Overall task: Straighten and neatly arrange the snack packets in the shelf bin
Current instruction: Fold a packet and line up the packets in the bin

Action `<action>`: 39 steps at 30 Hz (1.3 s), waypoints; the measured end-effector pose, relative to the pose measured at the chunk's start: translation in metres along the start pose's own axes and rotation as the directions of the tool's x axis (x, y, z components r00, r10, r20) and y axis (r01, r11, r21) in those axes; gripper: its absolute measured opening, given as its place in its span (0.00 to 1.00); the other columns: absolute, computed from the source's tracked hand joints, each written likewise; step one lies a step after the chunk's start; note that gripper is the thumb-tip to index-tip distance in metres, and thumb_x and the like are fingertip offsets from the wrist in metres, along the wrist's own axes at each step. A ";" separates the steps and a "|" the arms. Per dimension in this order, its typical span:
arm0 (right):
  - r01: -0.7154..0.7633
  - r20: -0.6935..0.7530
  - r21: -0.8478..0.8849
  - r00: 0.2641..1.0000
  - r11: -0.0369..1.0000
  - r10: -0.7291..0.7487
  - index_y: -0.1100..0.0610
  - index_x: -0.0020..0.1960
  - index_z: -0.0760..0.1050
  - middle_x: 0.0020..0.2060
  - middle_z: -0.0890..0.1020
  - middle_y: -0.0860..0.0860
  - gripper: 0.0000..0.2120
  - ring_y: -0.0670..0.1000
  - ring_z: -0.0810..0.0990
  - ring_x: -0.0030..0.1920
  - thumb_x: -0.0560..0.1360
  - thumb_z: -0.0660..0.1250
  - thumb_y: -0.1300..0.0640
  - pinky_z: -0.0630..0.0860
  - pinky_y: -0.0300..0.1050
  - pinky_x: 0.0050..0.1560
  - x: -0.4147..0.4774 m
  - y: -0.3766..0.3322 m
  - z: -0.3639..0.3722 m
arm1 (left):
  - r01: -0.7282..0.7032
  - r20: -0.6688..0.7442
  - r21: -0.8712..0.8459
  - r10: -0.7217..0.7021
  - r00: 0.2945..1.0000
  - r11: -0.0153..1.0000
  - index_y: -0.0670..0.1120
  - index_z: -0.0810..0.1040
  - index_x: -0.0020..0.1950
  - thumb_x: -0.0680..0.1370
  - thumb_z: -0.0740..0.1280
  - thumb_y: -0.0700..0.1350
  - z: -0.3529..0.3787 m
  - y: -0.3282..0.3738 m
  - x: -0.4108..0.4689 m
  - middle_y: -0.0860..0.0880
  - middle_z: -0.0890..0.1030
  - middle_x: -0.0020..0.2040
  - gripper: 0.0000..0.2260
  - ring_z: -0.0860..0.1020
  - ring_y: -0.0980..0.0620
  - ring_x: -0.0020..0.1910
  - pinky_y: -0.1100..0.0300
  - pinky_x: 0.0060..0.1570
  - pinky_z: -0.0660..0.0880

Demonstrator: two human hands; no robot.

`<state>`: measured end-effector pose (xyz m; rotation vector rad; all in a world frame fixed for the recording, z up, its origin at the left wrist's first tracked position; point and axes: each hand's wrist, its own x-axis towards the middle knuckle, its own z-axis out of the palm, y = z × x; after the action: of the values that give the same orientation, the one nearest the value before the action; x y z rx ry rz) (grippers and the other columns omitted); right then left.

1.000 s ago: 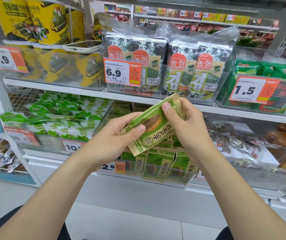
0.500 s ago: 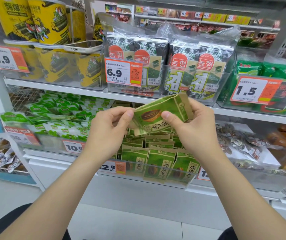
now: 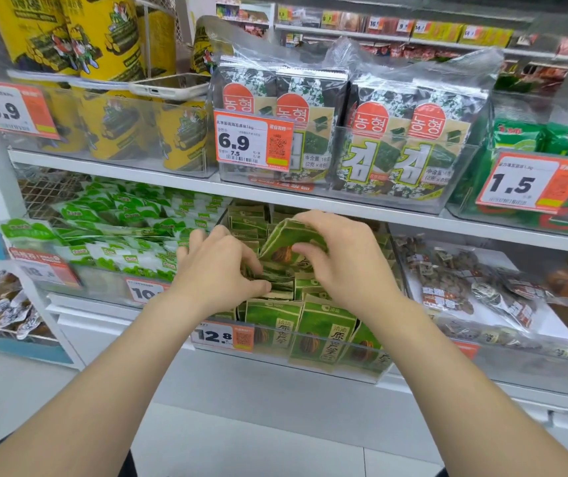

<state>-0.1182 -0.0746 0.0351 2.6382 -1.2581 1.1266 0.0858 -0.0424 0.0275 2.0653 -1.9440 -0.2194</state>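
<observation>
A clear shelf bin (image 3: pixel 313 368) on the lower shelf holds several green-and-tan sunflower seed packets (image 3: pixel 324 333) standing in rows. My right hand (image 3: pixel 348 266) grips one green seed packet (image 3: pixel 284 242) by its top edge and holds it tilted just above the rows, inside the bin. My left hand (image 3: pixel 217 273) reaches into the bin's left half, its curled fingers pinching the tops of the packets in the middle row. The packets under both hands are partly hidden.
A 12.8 price tag (image 3: pixel 222 335) hangs on the bin's front. The upper shelf edge (image 3: pixel 310 197) runs just above my hands, with seaweed packs (image 3: pixel 396 142) on it. Green-white packets (image 3: pixel 120 232) fill the left bin; bagged snacks (image 3: pixel 465 287) lie right.
Both hands have dropped from in front of the shelf into the bin. The right hand carried the packet down with it; the left hand let go of it and now pinches packets in the row.
</observation>
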 end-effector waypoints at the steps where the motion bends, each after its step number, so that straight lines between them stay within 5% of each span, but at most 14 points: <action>1: 0.043 0.010 -0.082 0.999 0.996 -0.042 0.50 0.67 0.79 0.54 0.85 0.47 0.16 0.54 0.84 0.54 0.80 0.73 0.55 0.82 0.56 0.52 0.004 -0.002 0.005 | 0.001 0.004 0.006 -0.001 1.000 1.000 0.64 0.85 0.54 0.71 0.76 0.68 0.000 0.000 0.000 0.52 0.69 0.58 0.15 0.65 0.43 0.64 0.43 0.64 0.65; 6: 0.161 0.093 -0.391 0.986 0.906 -0.135 0.50 0.61 0.81 0.41 0.81 0.49 0.19 0.57 0.81 0.37 0.73 0.81 0.60 0.70 0.45 0.33 0.020 -0.009 0.025 | -0.009 0.045 0.028 0.008 0.999 1.000 0.63 0.84 0.58 0.71 0.73 0.67 0.000 0.002 0.007 0.51 0.68 0.58 0.18 0.65 0.42 0.62 0.44 0.62 0.66; 11: 0.061 0.232 -0.424 0.972 0.904 0.044 0.48 0.69 0.78 0.56 0.81 0.53 0.23 0.59 0.79 0.57 0.77 0.72 0.64 0.72 0.54 0.55 0.025 -0.004 0.034 | -0.037 0.020 0.059 0.036 0.999 0.998 0.64 0.85 0.56 0.67 0.76 0.66 -0.002 0.006 0.015 0.51 0.67 0.56 0.19 0.64 0.45 0.59 0.45 0.60 0.64; 15: -0.083 0.123 -0.353 0.983 0.932 0.135 0.51 0.63 0.84 0.52 0.86 0.52 0.12 0.58 0.84 0.54 0.82 0.69 0.60 0.80 0.53 0.54 0.025 -0.002 0.031 | -0.098 -0.051 0.209 0.111 0.993 0.973 0.61 0.86 0.55 0.73 0.74 0.61 0.005 0.012 0.019 0.51 0.66 0.54 0.13 0.67 0.42 0.63 0.42 0.62 0.63; 20: -0.197 0.128 -0.276 0.962 0.941 0.240 0.52 0.66 0.84 0.54 0.88 0.53 0.12 0.58 0.84 0.57 0.83 0.68 0.56 0.82 0.57 0.59 0.028 0.003 0.033 | -0.122 -0.007 0.236 0.127 0.992 0.964 0.61 0.85 0.59 0.78 0.73 0.62 0.014 0.008 0.025 0.50 0.67 0.55 0.12 0.66 0.42 0.64 0.41 0.61 0.62; 24: -0.110 0.306 -0.178 0.938 0.978 0.161 0.50 0.64 0.83 0.54 0.87 0.52 0.12 0.59 0.81 0.57 0.83 0.66 0.56 0.78 0.59 0.64 0.026 0.004 0.042 | -0.141 -0.060 0.258 0.162 0.985 0.956 0.61 0.86 0.58 0.81 0.70 0.61 0.022 0.006 0.026 0.51 0.65 0.53 0.10 0.64 0.44 0.59 0.43 0.57 0.62; 31: -0.125 0.326 -0.271 0.921 0.954 0.213 0.50 0.71 0.78 0.58 0.86 0.52 0.18 0.60 0.81 0.61 0.84 0.62 0.61 0.72 0.59 0.69 0.036 0.004 0.033 | -0.118 -0.141 0.075 0.128 0.982 0.990 0.61 0.87 0.51 0.81 0.70 0.61 0.012 0.001 0.027 0.53 0.68 0.51 0.07 0.63 0.45 0.58 0.47 0.53 0.57; 34: -0.139 0.448 -0.327 0.848 0.935 0.282 0.49 0.64 0.81 0.55 0.85 0.55 0.17 0.62 0.76 0.65 0.85 0.55 0.54 0.62 0.62 0.72 0.039 0.000 0.038 | -0.068 -0.081 0.061 0.073 0.994 0.996 0.62 0.86 0.51 0.80 0.70 0.62 0.015 0.000 0.028 0.52 0.69 0.52 0.08 0.65 0.43 0.60 0.44 0.57 0.62; 39: -0.124 0.563 -0.417 0.743 0.900 0.363 0.48 0.50 0.82 0.45 0.77 0.53 0.22 0.61 0.68 0.63 0.84 0.48 0.48 0.59 0.63 0.62 0.033 -0.001 0.041 | -0.047 -0.148 0.085 0.059 0.987 0.995 0.61 0.87 0.48 0.76 0.73 0.65 0.018 0.002 0.025 0.52 0.69 0.52 0.10 0.67 0.44 0.60 0.46 0.57 0.63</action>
<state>-0.0790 -0.1082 0.0246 2.6751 -1.7445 -0.0716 0.0799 -0.0688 0.0137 2.0138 -1.9430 0.0272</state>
